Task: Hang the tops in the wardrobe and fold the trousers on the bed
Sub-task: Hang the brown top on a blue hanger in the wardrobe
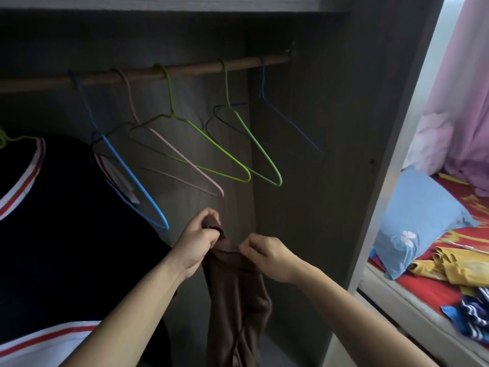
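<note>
Brown top [238, 295] is the closest thing here, dangling low in the middle in front of the open wardrobe [344, 154]. The left hand [197, 242] has its fingers curled tight round the bunched-up top edge of it. The right hand [267, 256], just beside it, pinches the same edge between thumb and forefinger, other fingers tucked in. The top isn't on any hanger.

Inside the wardrobe, near left, a black garment with red and white trim [66, 234] hangs on a green hanger [5, 139] that only just peeks in. Further back a wooden rail [185, 70] runs across with bare wire hangers on it. From left to right: a light blue hanger [132, 178], a pink hanger [185, 160], two lime green hangers [219, 151], and a dark blue hanger [291, 123] at the far right end.

Off to the right, past the wardrobe's side panel, is the bed [423, 284] with a red patterned sheet. On it lie a blue-and-white striped garment [473, 313], a crumpled yellow garment [455, 266] and a light blue pillow [418, 215]. A pink curtain [471, 102] hangs behind.
</note>
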The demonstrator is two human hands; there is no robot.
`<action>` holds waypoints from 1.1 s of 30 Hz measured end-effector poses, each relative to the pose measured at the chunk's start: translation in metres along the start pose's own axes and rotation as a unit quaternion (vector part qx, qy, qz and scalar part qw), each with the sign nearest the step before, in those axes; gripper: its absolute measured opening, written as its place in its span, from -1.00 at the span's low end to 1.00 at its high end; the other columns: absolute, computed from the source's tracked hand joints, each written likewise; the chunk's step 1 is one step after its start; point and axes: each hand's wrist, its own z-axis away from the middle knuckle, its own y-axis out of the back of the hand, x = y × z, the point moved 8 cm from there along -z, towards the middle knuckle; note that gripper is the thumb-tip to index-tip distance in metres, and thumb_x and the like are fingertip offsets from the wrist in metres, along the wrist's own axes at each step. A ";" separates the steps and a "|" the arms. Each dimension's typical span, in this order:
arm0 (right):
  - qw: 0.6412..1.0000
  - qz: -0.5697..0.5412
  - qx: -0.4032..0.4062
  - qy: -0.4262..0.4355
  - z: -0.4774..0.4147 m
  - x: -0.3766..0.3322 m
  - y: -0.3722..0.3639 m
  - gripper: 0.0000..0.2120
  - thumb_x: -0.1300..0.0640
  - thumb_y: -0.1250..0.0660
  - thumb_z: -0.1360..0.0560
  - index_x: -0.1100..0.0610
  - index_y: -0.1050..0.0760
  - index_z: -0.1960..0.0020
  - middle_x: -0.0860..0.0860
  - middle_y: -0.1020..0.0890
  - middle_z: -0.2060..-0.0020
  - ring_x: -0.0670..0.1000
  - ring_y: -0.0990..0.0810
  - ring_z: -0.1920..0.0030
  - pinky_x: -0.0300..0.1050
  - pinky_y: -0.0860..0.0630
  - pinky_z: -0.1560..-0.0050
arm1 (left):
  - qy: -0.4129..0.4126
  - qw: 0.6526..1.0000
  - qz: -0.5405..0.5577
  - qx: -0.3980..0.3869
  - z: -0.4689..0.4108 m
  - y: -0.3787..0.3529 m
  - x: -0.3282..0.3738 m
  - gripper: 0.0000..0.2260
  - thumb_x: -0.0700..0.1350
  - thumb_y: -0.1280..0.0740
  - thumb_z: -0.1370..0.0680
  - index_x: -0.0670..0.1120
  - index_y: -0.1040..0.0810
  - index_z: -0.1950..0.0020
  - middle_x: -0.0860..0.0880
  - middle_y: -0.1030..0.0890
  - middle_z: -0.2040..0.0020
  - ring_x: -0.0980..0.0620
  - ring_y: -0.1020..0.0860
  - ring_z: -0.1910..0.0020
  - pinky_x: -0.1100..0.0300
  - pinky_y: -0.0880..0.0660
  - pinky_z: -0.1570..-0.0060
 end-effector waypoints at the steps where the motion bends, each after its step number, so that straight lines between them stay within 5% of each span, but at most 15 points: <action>1: 0.999 -0.027 0.032 -0.019 0.000 0.005 0.005 -0.81 -0.01 -0.24 -0.62 0.07 -0.50 0.07 -0.16 -0.58 0.27 -0.21 -0.52 0.24 -0.24 -0.45 0.16 | 0.003 1.000 -0.005 0.020 -0.001 0.004 -0.002 -0.66 -0.47 -0.07 -0.27 -0.04 -0.39 0.24 -0.01 -0.31 0.31 0.13 -0.23 0.38 0.34 -0.15 0.47; 5: 0.987 -0.127 0.033 -0.088 0.007 0.020 0.005 -0.89 0.06 -0.35 -0.56 0.04 -0.43 0.00 -0.06 -0.60 0.21 -0.12 -0.47 0.33 -0.17 -0.46 0.26 | 0.031 0.998 0.005 0.061 -0.004 0.012 -0.013 -0.56 -0.55 0.02 -0.30 -0.06 -0.40 0.19 0.01 -0.31 0.34 0.13 -0.24 0.40 0.29 -0.14 0.46; 9: 0.980 -0.167 -0.062 -0.093 0.014 0.014 -0.014 -0.55 0.03 -0.43 -0.54 0.01 -0.37 -0.37 0.12 -0.66 0.00 -0.07 -0.52 0.38 -0.20 -0.49 0.36 | 0.029 0.997 0.050 0.042 -0.003 -0.001 -0.018 -0.57 -0.54 0.02 -0.33 -0.06 -0.42 0.20 0.01 -0.38 0.37 0.14 -0.33 0.43 0.32 -0.26 0.45; 13: 0.990 -0.112 -0.058 -0.068 0.011 0.004 -0.014 -0.68 -0.15 -0.40 -0.52 0.05 -0.63 -0.12 0.07 -0.69 0.13 -0.15 -0.55 0.25 -0.03 -0.57 0.07 | 0.024 0.996 0.090 0.013 -0.003 -0.008 -0.019 -0.72 -0.37 -0.13 -0.25 -0.03 -0.46 0.23 -0.02 -0.40 0.32 0.09 -0.37 0.33 0.27 -0.31 0.30; 16: 0.989 -0.104 -0.071 -0.083 0.012 -0.002 -0.019 -0.49 -0.41 -0.35 -0.40 0.01 -0.61 -0.01 -0.07 -0.65 0.22 -0.15 -0.58 0.21 -0.17 -0.53 0.15 | 0.029 0.995 0.092 0.011 -0.005 -0.008 -0.019 -0.83 -0.25 -0.25 -0.31 0.03 -0.51 0.26 0.00 -0.44 0.28 0.04 -0.39 0.18 0.16 -0.32 0.09; 20: 0.997 0.070 0.033 -0.004 0.000 -0.001 -0.006 -0.77 -0.02 -0.24 -0.56 0.09 -0.54 0.14 0.00 -0.65 0.29 -0.01 -0.62 0.23 0.02 -0.57 0.12 | 0.016 1.000 -0.005 0.002 -0.005 0.005 -0.020 -0.88 -0.08 -0.33 -0.49 0.15 -0.51 0.18 0.08 -0.54 0.20 0.12 -0.49 0.13 0.25 -0.39 0.04; 22: 0.989 -0.014 0.133 -0.057 -0.003 0.007 0.016 -0.79 0.01 -0.17 -0.55 0.04 -0.52 0.14 -0.01 -0.66 0.30 0.01 -0.64 0.23 0.09 -0.58 0.10 | 0.001 0.995 -0.096 0.023 -0.005 0.022 -0.020 -0.82 -0.15 -0.32 -0.57 0.15 -0.49 0.11 0.10 -0.55 0.16 0.22 -0.50 0.16 0.36 -0.40 0.10; 26: 0.941 -0.153 0.270 -0.134 -0.012 0.022 0.059 -0.76 -0.06 -0.07 -0.42 0.00 -0.48 0.17 0.05 -0.69 0.32 0.11 -0.67 0.26 0.23 -0.61 0.11 | 0.001 0.987 -0.144 0.073 0.002 0.059 -0.019 -0.82 -0.29 -0.33 -0.57 0.00 -0.52 0.09 0.01 -0.56 0.18 0.11 -0.49 0.16 0.27 -0.42 0.14; 30: 0.987 -0.079 0.109 -0.084 -0.026 0.001 0.028 -0.84 0.02 -0.28 -0.49 -0.15 -0.55 -0.04 -0.08 -0.68 0.17 -0.11 -0.64 0.18 0.02 -0.60 0.03 | -0.010 0.991 -0.107 0.073 0.009 0.065 -0.007 -0.84 -0.31 -0.35 -0.56 -0.05 -0.55 0.07 0.02 -0.61 0.18 0.18 -0.56 0.18 0.43 -0.47 0.17; 33: 0.998 -0.046 -0.024 -0.029 -0.026 -0.025 -0.032 -0.55 -0.02 -0.40 -0.53 -0.04 -0.42 -0.40 -0.12 -0.58 -0.13 -0.15 -0.57 -0.08 -0.16 -0.50 -0.18 | -0.037 0.995 -0.083 0.036 0.016 0.059 0.006 -0.84 -0.35 -0.34 -0.55 -0.09 -0.56 0.05 0.09 -0.63 0.23 0.25 -0.57 0.22 0.44 -0.47 0.16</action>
